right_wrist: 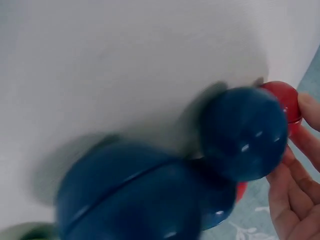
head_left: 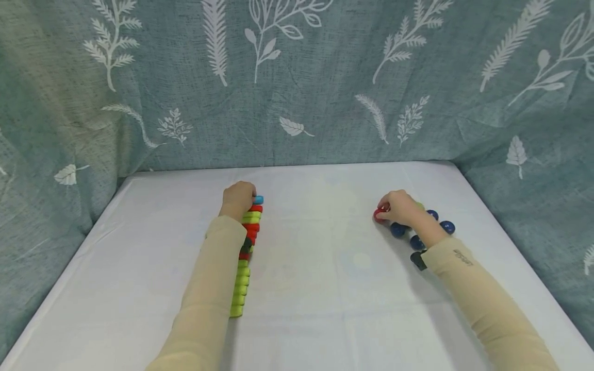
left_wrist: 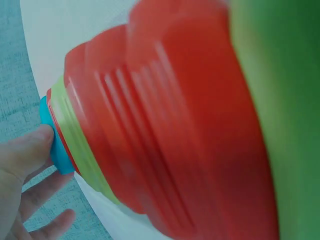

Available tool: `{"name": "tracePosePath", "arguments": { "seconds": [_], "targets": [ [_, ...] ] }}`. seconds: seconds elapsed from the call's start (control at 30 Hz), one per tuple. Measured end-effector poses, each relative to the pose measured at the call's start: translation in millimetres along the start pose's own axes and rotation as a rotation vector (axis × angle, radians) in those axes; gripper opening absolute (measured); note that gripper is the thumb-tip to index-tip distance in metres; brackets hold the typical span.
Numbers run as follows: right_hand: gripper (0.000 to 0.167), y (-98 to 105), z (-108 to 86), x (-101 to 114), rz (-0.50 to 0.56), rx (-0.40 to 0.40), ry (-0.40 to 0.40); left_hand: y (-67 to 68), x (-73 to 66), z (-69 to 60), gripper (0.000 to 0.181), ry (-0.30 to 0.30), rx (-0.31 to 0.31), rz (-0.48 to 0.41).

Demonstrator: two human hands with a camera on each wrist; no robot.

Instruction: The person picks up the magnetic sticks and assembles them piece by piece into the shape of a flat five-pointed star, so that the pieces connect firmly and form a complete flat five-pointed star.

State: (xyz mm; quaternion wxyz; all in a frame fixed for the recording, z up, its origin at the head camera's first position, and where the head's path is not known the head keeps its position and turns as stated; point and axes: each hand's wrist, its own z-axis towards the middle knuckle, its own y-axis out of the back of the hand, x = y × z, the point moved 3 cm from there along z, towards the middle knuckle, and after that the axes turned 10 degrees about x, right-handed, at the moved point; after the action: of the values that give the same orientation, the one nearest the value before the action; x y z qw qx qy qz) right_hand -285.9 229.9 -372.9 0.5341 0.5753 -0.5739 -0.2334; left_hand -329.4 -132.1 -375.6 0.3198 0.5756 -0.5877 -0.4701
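At the far end of a line of red and yellow-green plastic pieces, my left hand pinches a light blue piece. The left wrist view shows the thumb on this blue piece, beside a thin red and a yellow-green one. Over on the right, my right hand holds a red ball between thumb and fingers. Dark blue balls lie close by, partly under the wrist. In the right wrist view the red ball sits behind a blue ball.
A white cloth covers the table, with a patterned grey-green curtain behind it. Near the right sleeve lies a dark green piece. A yellow-green ball peeks out behind the right hand. The left forearm hides part of the line.
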Motion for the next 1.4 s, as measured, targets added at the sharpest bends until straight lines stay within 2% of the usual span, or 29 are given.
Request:
{"name": "tracePosePath", "arguments": {
  "seconds": [0.2,0.3,0.4,0.57,0.6,0.8,0.83,0.93,1.13,1.4],
  "targets": [
    [0.028,-2.1,8.2,9.7,0.038,0.042,-0.012,1.6,-10.3,-2.0,0.015,-0.054,-0.040,0.061],
    [0.029,-3.5,9.9,10.4,0.095,0.052,-0.039,1.0,-20.6,-3.8,0.015,-0.125,-0.038,0.111],
    [0.030,-6.0,10.8,11.4,0.175,0.036,-0.025,-2.0,-31.1,-5.5,0.017,-0.207,-0.036,0.150],
    [0.032,-15.9,16.5,17.1,0.304,0.018,0.017,-12.0,-46.3,-11.2,0.019,-0.291,0.010,0.058],
    [0.032,-18.6,17.7,19.0,0.330,0.020,0.016,-18.9,-45.0,-5.9,0.018,-0.338,-0.007,0.028],
    [0.033,-34.3,23.8,31.8,0.460,0.015,0.003,-31.0,-64.7,-22.3,0.015,-0.446,0.008,-0.029],
    [0.033,-36.3,24.8,34.1,0.468,0.007,0.011,-27.9,-72.3,-31.9,0.016,-0.427,0.028,-0.028],
    [0.032,-41.4,26.8,41.8,0.496,-0.008,0.054,-32.7,-79.5,-36.6,0.016,-0.441,0.013,-0.045],
    [0.031,-46.7,28.8,58.2,0.504,-0.019,0.105,-42.0,-89.0,-35.3,0.018,-0.436,0.039,-0.071],
    [0.028,-53.0,34.6,73.0,0.511,-0.010,0.161,-48.4,-96.8,-34.9,0.016,-0.450,0.034,-0.102]
  ]
}}
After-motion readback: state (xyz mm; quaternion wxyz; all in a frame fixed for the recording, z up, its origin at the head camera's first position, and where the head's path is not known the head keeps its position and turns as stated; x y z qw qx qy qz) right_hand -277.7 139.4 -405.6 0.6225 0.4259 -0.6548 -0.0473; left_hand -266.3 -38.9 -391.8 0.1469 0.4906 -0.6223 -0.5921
